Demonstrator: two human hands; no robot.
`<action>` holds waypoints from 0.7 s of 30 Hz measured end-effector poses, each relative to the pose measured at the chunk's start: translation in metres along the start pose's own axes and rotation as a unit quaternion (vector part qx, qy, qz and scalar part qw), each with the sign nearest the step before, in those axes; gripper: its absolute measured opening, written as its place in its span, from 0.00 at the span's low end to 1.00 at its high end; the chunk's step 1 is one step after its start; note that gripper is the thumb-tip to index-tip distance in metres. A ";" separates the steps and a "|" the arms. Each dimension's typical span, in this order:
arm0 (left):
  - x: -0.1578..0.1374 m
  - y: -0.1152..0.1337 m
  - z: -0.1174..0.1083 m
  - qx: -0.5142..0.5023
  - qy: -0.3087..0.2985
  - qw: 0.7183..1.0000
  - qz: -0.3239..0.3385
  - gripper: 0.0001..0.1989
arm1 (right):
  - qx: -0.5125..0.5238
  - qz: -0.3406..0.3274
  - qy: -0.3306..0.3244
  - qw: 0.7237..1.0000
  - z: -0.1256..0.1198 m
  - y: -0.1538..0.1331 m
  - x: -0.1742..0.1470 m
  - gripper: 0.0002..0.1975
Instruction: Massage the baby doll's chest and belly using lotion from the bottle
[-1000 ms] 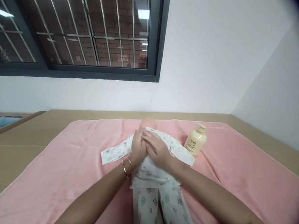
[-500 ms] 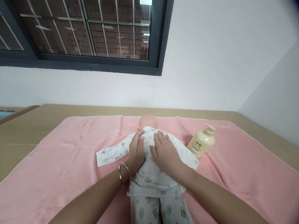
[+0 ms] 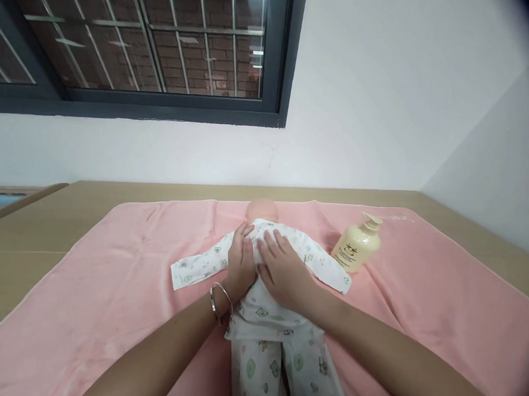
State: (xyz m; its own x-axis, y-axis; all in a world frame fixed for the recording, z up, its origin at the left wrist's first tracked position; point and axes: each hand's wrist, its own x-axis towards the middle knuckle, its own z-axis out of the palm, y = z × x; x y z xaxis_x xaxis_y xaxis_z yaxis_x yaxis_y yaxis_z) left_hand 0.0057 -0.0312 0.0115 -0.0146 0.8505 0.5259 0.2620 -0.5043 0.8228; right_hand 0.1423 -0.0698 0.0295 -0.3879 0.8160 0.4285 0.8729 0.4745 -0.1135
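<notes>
A baby doll [image 3: 262, 210] lies on a pink blanket [image 3: 133, 325], its bald head away from me and no face showing. It wears a white printed top [image 3: 272, 322] and matching trousers [image 3: 297, 369], sleeves spread to both sides. My left hand [image 3: 241, 262], with bangles [image 3: 215, 302] on the wrist, rests along the left side of the doll's upper body, fingers stretched out. Flat across the upper middle of the top lies my right hand [image 3: 287, 274], its fingers extended. Neither hand grips anything. Beside the right sleeve, a pale yellow pump bottle [image 3: 357, 247] leans at a tilt.
The blanket covers most of a tan surface [image 3: 29, 236] that meets a white wall [image 3: 352, 97] behind. A dark-framed window [image 3: 281, 110] with metal bars is above. At far left, a raised wooden edge [image 3: 31, 200] borders something blue.
My right hand has slid a little to the left across the doll's top, uncovering more of the right sleeve. The left hand stays nearly in place. The view has tilted slightly.
</notes>
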 end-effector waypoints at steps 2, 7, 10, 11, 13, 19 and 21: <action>0.000 -0.001 0.000 0.000 0.003 1.000 0.005 0.21 | 0.013 -0.087 -0.015 0.996 -0.005 -0.006 0.000 0.25; 0.001 -0.003 0.002 0.037 0.001 0.999 0.030 0.19 | 0.060 -0.088 -0.041 0.994 -0.003 0.038 0.023 0.21; 0.003 -0.005 0.003 0.098 -0.004 0.993 0.063 0.16 | 0.054 0.009 -0.023 0.998 0.005 0.052 0.026 0.25; 0.004 -0.006 0.003 0.118 -0.001 0.990 0.077 0.15 | 0.039 0.042 -0.019 0.998 0.007 0.048 0.023 0.27; 0.004 -0.008 0.003 0.148 0.005 0.984 0.103 0.13 | -0.001 0.093 -0.010 0.996 0.008 0.032 0.014 0.28; 0.004 -0.011 0.002 0.172 0.006 0.976 0.131 0.15 | -0.005 -0.052 0.012 0.999 0.004 -0.003 -0.001 0.24; 0.004 -0.010 0.002 0.171 0.012 0.978 0.123 0.16 | 0.030 -0.094 -0.007 0.995 0.003 0.011 0.006 0.23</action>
State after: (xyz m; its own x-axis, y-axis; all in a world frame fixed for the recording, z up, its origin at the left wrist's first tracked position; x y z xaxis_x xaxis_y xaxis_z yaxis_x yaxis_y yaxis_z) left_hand 0.0047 -0.0220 0.0048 0.0685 0.7042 0.7067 0.5670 -0.6103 0.5532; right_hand 0.1484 -0.0588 0.0279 -0.5476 0.7151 0.4345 0.7653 0.6380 -0.0856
